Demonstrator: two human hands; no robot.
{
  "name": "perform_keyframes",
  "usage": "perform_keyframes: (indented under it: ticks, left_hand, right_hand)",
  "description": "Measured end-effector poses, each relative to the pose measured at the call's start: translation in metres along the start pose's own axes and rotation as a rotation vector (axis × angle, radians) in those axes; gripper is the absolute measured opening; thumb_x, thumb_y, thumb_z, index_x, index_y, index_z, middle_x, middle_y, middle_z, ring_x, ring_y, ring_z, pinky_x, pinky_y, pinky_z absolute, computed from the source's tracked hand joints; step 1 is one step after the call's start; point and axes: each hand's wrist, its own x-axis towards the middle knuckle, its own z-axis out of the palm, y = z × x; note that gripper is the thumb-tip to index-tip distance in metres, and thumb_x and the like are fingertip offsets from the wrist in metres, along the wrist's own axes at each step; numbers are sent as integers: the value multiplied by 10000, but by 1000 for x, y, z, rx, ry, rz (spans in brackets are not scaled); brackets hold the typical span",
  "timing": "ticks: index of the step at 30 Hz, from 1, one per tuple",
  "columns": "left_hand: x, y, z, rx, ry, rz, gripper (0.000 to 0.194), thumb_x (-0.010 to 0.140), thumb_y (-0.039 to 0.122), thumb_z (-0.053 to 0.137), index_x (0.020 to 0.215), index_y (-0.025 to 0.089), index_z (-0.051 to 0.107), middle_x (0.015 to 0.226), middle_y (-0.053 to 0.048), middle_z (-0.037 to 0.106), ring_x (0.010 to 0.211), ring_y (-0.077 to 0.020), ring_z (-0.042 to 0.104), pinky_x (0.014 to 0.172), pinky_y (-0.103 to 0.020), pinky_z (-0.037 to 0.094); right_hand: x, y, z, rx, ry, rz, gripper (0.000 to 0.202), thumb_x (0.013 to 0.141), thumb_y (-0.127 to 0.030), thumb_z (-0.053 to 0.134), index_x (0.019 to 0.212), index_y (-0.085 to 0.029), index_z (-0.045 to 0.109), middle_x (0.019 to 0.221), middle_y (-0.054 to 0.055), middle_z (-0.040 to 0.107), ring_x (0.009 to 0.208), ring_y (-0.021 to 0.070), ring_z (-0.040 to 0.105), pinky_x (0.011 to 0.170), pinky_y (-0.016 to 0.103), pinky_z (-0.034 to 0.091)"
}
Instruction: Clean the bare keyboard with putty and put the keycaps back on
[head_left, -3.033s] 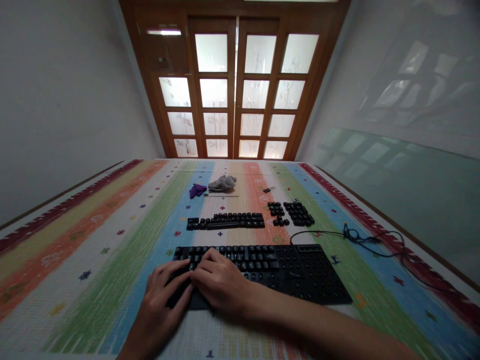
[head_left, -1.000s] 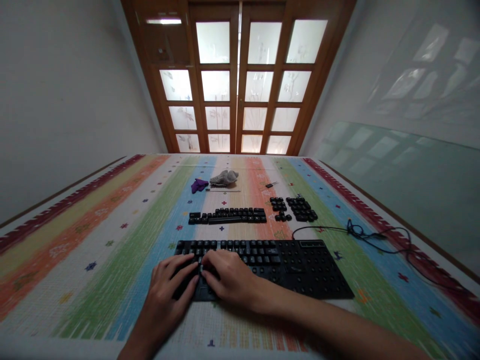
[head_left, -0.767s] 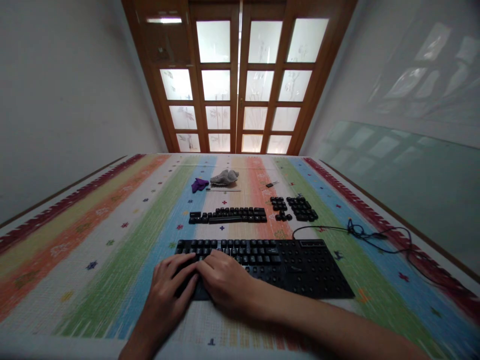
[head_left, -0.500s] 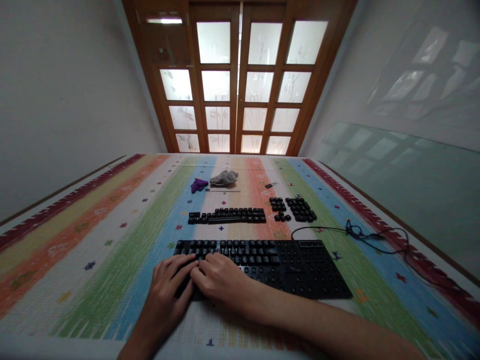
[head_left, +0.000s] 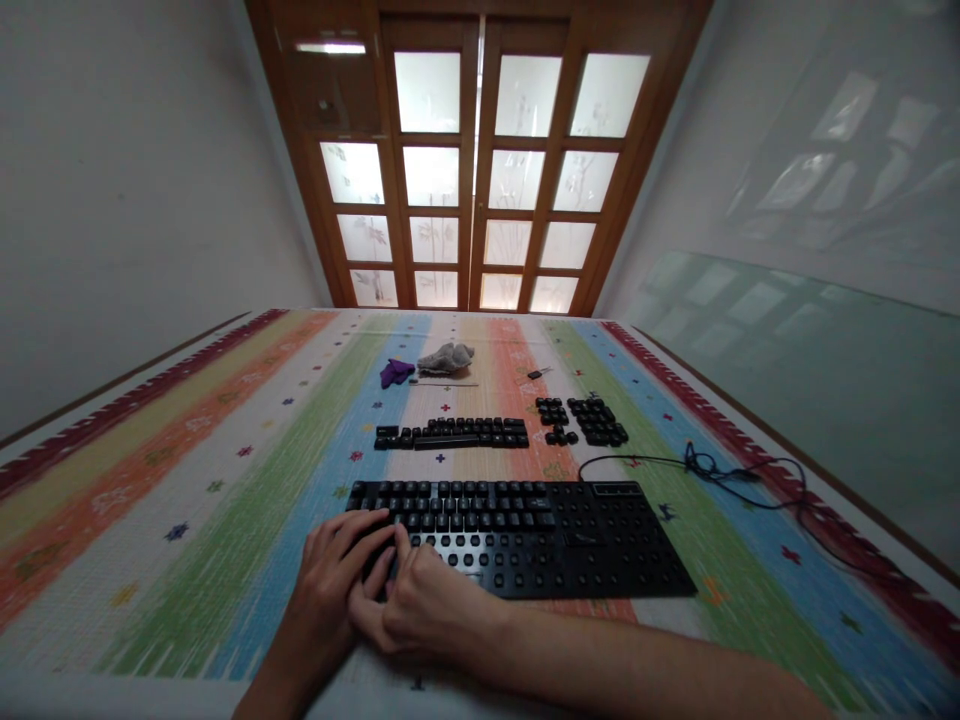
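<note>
A black keyboard (head_left: 517, 575) lies in front of me, its upper rows capped and its lower rows and right side showing bare key stems. My left hand (head_left: 330, 570) rests over its left end, fingers reaching across the keys and apart. Close against it, my right hand (head_left: 424, 600) is curled at the lower left part of the keyboard, its index finger pointing up near the left fingertips. Whatever the right fingers pinch is hidden. Beyond the keyboard are rows of loose keycaps (head_left: 457, 438) and a separate group of number-pad keycaps (head_left: 596, 420).
Farther back lie a purple cloth (head_left: 396, 373), a grey cloth (head_left: 448, 359), a thin stick (head_left: 446, 384) and a small tool with wire prongs (head_left: 535, 374). The keyboard's cable (head_left: 720, 467) coils at right on the striped tablecloth (head_left: 172, 560). Glazed wooden doors (head_left: 472, 180) stand behind.
My right hand has drawn back toward me and a little left, uncovering more bare stems. My left hand stays almost in place at the keyboard's left end.
</note>
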Motion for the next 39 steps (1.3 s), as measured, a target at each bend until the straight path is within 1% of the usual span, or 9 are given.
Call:
perform_keyframes:
  ticks: [3, 6, 9, 11, 15, 19, 27, 34, 39]
  left_hand:
    - [0, 0, 0, 3, 2, 16, 220, 983, 218, 532, 1156, 218, 668, 1172, -65, 685, 1085, -239, 582, 928, -394, 449]
    - [-1, 1, -1, 7, -1, 20, 246, 979, 201, 519, 1178, 222, 663, 1176, -66, 685, 1087, -242, 583, 917, -397, 459]
    - [0, 3, -2, 18, -7, 11, 269, 971, 190, 529, 1210, 223, 649, 1191, -69, 684, 1102, -247, 586, 938, -414, 458]
    - [0, 4, -2, 26, -6, 17, 280, 966, 212, 558, 1233, 225, 638, 1204, -70, 688, 1126, -256, 587, 968, -437, 450]
    - [2, 7, -1, 21, -1, 56, 289, 943, 234, 609, 1230, 243, 646, 1215, -60, 704, 1183, -273, 585, 1040, -492, 419]
    - [3, 9, -1, 19, -3, 68, 271, 935, 225, 615, 1202, 244, 659, 1180, -57, 723, 1125, -264, 616, 1027, -505, 435]
    - [5, 13, -2, 28, -13, 71, 230, 933, 179, 597, 1146, 218, 674, 1141, -59, 739, 1041, -250, 652, 993, -509, 454]
    - [5, 13, -2, 7, -25, 53, 244, 945, 158, 582, 1175, 204, 651, 1171, -65, 716, 1042, -234, 641, 1001, -483, 441]
    - [5, 15, -4, -6, -5, 14, 222, 939, 181, 601, 1142, 209, 688, 1112, -83, 696, 1027, -244, 607, 928, -445, 477]
  right_hand:
    - [-1, 1, 1, 78, -27, 6, 241, 991, -145, 377, 1143, -37, 530, 932, 280, 733, 796, 301, 741, 512, 362, 499]
    - [-3, 14, -4, 179, -33, 52, 246, 988, -136, 381, 1159, -55, 538, 940, 246, 733, 808, 269, 734, 533, 330, 486]
    - [-7, 47, -10, 371, -104, 76, 191, 975, -211, 461, 1089, -144, 599, 915, 127, 740, 678, 199, 686, 541, 294, 448]
    - [-12, 77, -10, 486, -140, 101, 158, 934, -252, 551, 1020, -165, 650, 832, 77, 730, 688, 182, 652, 594, 279, 440]
    - [-20, 132, 3, 582, -23, 441, 191, 899, -152, 573, 1016, -158, 724, 940, 91, 725, 867, 183, 631, 762, 280, 446]
    - [-18, 164, 29, 602, -79, 612, 213, 860, -96, 589, 985, -148, 753, 961, 71, 753, 946, 197, 608, 863, 293, 422]
    - [11, 184, 67, 511, -129, 721, 234, 917, -199, 571, 1011, -127, 773, 1021, 120, 758, 1037, 258, 574, 928, 344, 374]
    - [28, 189, 74, 476, -205, 729, 249, 909, -207, 563, 997, -135, 785, 1008, 116, 770, 1039, 253, 596, 930, 327, 380]
    - [31, 190, 74, 464, -231, 750, 247, 903, -209, 567, 1001, -137, 783, 1020, 119, 769, 1072, 277, 590, 884, 327, 402]
